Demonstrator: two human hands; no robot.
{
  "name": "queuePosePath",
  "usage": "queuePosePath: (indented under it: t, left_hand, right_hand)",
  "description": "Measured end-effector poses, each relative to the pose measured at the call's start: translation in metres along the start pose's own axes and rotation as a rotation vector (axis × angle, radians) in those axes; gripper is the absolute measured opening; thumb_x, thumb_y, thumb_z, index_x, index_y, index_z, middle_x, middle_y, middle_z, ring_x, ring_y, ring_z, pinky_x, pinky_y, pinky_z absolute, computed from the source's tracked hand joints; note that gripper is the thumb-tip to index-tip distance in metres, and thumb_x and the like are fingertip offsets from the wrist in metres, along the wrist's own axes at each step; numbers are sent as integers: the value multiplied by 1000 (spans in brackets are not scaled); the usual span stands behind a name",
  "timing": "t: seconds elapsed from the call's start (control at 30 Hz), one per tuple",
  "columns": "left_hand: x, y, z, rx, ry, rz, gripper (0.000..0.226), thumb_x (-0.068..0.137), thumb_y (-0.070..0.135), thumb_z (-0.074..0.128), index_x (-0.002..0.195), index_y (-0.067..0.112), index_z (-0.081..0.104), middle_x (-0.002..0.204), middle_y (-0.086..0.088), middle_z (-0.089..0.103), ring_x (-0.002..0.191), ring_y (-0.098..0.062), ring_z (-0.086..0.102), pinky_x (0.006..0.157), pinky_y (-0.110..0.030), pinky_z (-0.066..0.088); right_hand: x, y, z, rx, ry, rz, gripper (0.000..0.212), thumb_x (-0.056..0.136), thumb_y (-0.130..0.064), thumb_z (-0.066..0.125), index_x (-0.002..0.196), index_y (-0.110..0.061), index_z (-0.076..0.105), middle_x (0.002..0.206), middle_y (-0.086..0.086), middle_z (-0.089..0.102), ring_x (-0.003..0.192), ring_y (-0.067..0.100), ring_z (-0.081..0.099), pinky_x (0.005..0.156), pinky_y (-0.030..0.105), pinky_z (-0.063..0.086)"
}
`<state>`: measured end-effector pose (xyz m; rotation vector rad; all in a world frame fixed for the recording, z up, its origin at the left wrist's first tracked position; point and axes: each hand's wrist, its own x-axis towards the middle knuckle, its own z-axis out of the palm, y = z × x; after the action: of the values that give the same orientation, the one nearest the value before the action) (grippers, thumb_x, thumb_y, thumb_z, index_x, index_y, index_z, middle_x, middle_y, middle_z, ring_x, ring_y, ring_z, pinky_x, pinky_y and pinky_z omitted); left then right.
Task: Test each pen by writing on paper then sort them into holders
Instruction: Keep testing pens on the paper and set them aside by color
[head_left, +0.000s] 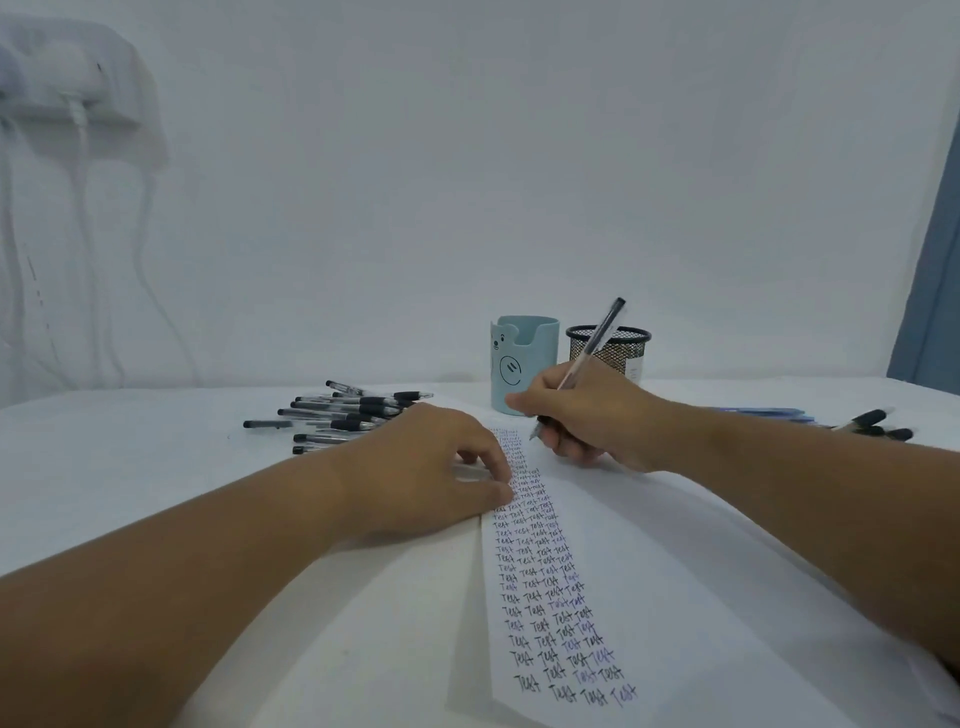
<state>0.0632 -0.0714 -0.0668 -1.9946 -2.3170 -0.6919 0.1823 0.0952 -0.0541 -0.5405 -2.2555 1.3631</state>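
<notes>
A white tabletop (130, 467) carries a sheet of paper (675, 571), a pile of black-capped pens (343, 415), a blue cup (522, 364) and a mesh holder (621, 353).

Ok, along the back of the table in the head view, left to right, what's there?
Pile of black-capped pens → light blue bear pen holder → black mesh pen holder → blue pens → a few black-capped pens.

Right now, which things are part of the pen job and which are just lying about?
Job: pen in right hand; left hand on paper; pen pile; blue holder; mesh holder.
Lying about: cables, curtain.
</notes>
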Motion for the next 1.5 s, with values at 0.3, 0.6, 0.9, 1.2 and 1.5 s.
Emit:
queuePosePath:
  t: [0.3,0.6,0.9,1.2,1.5]
  left_hand:
    - [3,-5,2,79,16,87,18,89,47,69,101,34,75,103,24,68,104,8,57,100,-25,45]
    - [3,-7,1,24,0,38,15,86,49,71,96,40,75,103,28,68,105,10,58,101,-27,46]
    - [2,-6,1,9,-5,33,14,87,46,72,98,38,76,104,26,69,106,10,57,102,-25,45]
    - [3,-6,1,-8,-9,14,17,85,50,71,98,40,75,105,28,68,108,10,57,103,-30,46]
    - [1,-5,1,-23,-13,14,16,85,48,72,98,39,76,105,27,68,107,10,58,104,-29,46]
  right_hand:
    - [-1,16,8,-85,50,-126,43,84,-9,76,54,-15,46,48,7,56,45,14,50,48,20,42]
    - [-3,16,9,-226,63,-180,37,81,-3,67,53,-14,46,49,6,58,42,10,44,44,13,36]
    - [-2,16,9,-274,23,-191,33,79,-4,67,52,-13,50,49,2,58,54,14,50,52,20,41]
    - [-1,16,8,-294,33,-219,33,80,-5,67,52,-13,51,49,0,59,51,10,48,50,17,39]
    - [0,19,7,-280,44,-241,35,79,-4,66,52,-16,47,49,1,56,54,15,50,53,22,39]
